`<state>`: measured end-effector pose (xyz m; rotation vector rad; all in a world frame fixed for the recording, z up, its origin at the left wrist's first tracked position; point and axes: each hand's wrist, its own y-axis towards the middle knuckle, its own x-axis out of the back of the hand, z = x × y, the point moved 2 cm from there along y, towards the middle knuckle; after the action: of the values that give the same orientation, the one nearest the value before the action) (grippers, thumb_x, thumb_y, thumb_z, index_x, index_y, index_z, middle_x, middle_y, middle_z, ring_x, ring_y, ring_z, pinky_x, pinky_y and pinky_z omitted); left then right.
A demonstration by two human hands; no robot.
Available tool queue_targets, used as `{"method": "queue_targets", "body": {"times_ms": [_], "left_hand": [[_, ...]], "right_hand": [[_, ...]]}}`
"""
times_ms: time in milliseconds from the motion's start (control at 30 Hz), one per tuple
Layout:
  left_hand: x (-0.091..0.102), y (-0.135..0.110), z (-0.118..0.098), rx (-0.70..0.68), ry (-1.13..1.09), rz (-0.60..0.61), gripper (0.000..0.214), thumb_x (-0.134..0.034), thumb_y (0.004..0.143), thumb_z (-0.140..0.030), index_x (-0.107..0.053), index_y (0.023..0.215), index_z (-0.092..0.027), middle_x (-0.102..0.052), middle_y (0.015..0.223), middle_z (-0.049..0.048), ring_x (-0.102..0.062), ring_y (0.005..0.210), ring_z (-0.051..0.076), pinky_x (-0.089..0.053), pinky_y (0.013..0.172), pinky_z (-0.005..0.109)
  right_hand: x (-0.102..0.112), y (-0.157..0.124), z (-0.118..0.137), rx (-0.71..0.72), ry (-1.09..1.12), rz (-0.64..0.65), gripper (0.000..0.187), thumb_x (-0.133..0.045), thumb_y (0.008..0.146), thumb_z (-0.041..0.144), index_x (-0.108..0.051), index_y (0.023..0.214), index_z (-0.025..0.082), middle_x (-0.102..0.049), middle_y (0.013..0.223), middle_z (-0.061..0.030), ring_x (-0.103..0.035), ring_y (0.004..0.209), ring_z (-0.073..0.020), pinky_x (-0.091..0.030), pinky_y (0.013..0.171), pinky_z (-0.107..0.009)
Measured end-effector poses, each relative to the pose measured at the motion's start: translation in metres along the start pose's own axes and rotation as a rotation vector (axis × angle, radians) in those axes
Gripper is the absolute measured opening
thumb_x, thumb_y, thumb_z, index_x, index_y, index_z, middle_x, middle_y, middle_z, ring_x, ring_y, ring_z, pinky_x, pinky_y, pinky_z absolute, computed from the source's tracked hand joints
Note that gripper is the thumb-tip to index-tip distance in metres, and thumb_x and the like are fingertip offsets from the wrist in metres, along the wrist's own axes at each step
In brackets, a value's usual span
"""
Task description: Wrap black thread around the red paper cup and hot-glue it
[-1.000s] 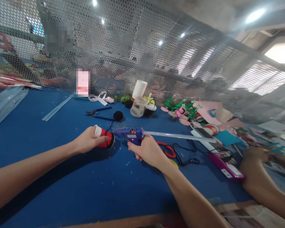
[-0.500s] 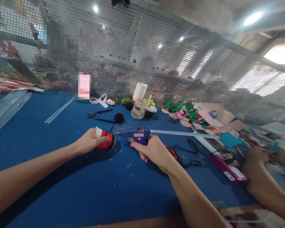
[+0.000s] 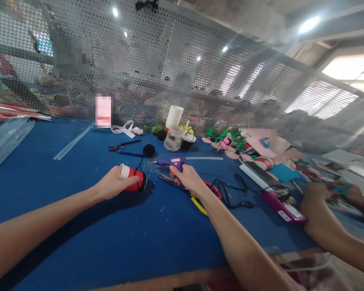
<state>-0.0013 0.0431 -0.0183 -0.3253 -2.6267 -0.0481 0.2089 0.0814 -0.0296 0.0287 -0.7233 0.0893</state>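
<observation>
- Left of centre in frame: red cup (image 3: 133, 181), tilted on its side, gripped in my left hand (image 3: 111, 184), thumb across the wall.
- Mid-frame: my right hand (image 3: 186, 176) is wrapped round the glue gun (image 3: 172, 161); nozzle points left toward the cup, apart from it. Light on the gun is lit. Can't tell if the gun rests on the surface (image 3: 109, 246).
- Progress, my read: partway. Black strand is on the cup, and it looks to run up to the black yarn ball (image 3: 149, 150), so it's apparently uncut. Any glue laid: too small to tell. How much is left: can't tell.
- Count, near me: one red cup in hand, one glue gun, one glue stick (image 3: 204, 158) out its back, one yarn ball by one pair of pliers (image 3: 121, 148). Scissors (image 3: 199, 205): one pair, I think, partly behind my right hand.
- Count, upper centre: one stack of white cups (image 3: 174, 116), one clear container (image 3: 174, 139), one black-and-white cup (image 3: 188, 142).
- Right edge: two co-worker's hands; one purple device (image 3: 284, 207) beside them.
</observation>
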Motion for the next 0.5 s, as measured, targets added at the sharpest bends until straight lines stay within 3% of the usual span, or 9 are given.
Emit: {"method": "queue_targets", "body": {"times_ms": [133, 233, 333, 433, 500], "left_hand": [[-0.001, -0.001, 0.0, -0.021, -0.005, 0.02, 0.032, -0.05, 0.062, -0.038, -0.034, 0.045, -0.017, -0.03, 0.043, -0.0066, -0.025, 0.042, 0.006, -0.018, 0.04, 0.02], [-0.002, 0.0, 0.002, -0.051, 0.0, 0.032, 0.031, -0.049, 0.064, -0.038, -0.035, 0.047, -0.017, -0.03, 0.044, -0.0062, -0.025, 0.042, 0.006, -0.019, 0.04, 0.02], [-0.004, -0.001, 0.002, -0.074, 0.007, 0.043, 0.029, -0.049, 0.065, -0.036, -0.037, 0.048, -0.017, -0.032, 0.045, -0.0059, -0.026, 0.042, 0.006, -0.02, 0.04, 0.02], [-0.006, -0.004, -0.001, -0.098, 0.027, 0.049, 0.027, -0.049, 0.065, -0.034, -0.038, 0.048, -0.016, -0.033, 0.046, -0.0058, -0.027, 0.042, 0.006, -0.021, 0.04, 0.019], [-0.007, -0.006, -0.004, -0.112, 0.047, 0.057, 0.026, -0.048, 0.066, -0.034, -0.04, 0.049, -0.016, -0.034, 0.046, -0.0058, -0.028, 0.043, 0.006, -0.022, 0.04, 0.019]], "right_hand": [[-0.002, 0.009, -0.004, 0.003, -0.132, -0.03, 0.031, -0.041, 0.074, 0.041, -0.045, 0.055, 0.017, -0.052, 0.045, -0.0027, -0.054, 0.044, -0.0143, -0.04, 0.045, -0.023], [0.0, 0.013, -0.005, 0.03, -0.247, -0.107, 0.036, -0.041, 0.073, 0.043, -0.045, 0.049, 0.017, -0.055, 0.055, -0.0086, -0.057, 0.063, -0.021, -0.04, 0.056, -0.029], [0.001, 0.01, 0.0, 0.07, -0.32, -0.183, 0.032, -0.042, 0.074, 0.039, -0.052, 0.055, 0.015, -0.057, 0.073, -0.0142, -0.053, 0.082, -0.0254, -0.036, 0.068, -0.034], [-0.004, 0.0, 0.015, 0.175, -0.334, -0.186, 0.03, -0.041, 0.076, 0.037, -0.056, 0.062, 0.015, -0.057, 0.082, -0.0107, -0.05, 0.087, -0.0209, -0.033, 0.075, -0.031], [-0.01, -0.008, 0.029, 0.257, -0.277, -0.098, 0.036, -0.037, 0.078, 0.041, -0.055, 0.059, 0.016, -0.058, 0.074, -0.0054, -0.052, 0.078, -0.0156, -0.035, 0.072, -0.025]]}}
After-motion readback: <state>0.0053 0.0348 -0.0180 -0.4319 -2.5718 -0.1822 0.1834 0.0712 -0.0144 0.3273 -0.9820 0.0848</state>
